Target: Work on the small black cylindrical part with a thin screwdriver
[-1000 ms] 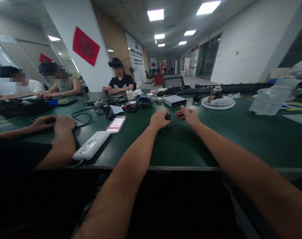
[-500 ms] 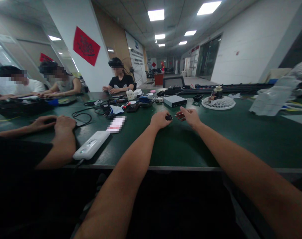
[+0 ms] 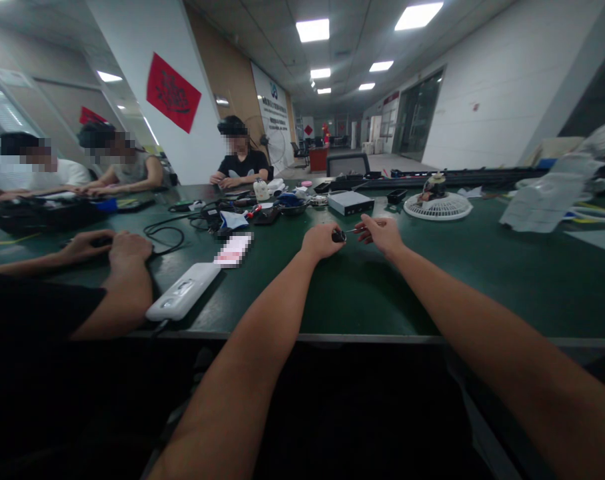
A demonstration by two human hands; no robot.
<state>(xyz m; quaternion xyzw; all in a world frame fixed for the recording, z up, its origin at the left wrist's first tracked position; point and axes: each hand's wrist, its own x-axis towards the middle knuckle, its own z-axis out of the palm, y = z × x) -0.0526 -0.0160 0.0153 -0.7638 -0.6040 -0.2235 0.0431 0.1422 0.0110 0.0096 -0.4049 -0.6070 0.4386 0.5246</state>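
While my L hand (image 3: 321, 241) pinches a small black part (image 3: 338, 235), half hidden by fingers, my R hand (image 3: 382, 235) has fingertips pinching a thin metal shaft (image 3: 351, 231), details too small to tell.

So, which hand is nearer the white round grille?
Right: the right hand sits just left of the white round grille, with the left hand farther left.

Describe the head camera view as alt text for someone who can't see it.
A left hand grips a small black tool with a thin metal shaft, and the fingers of a right hand reach its tip, above a green bench. Beyond lie cables, a metal box and a white fan; a co-worker sits across the bench.
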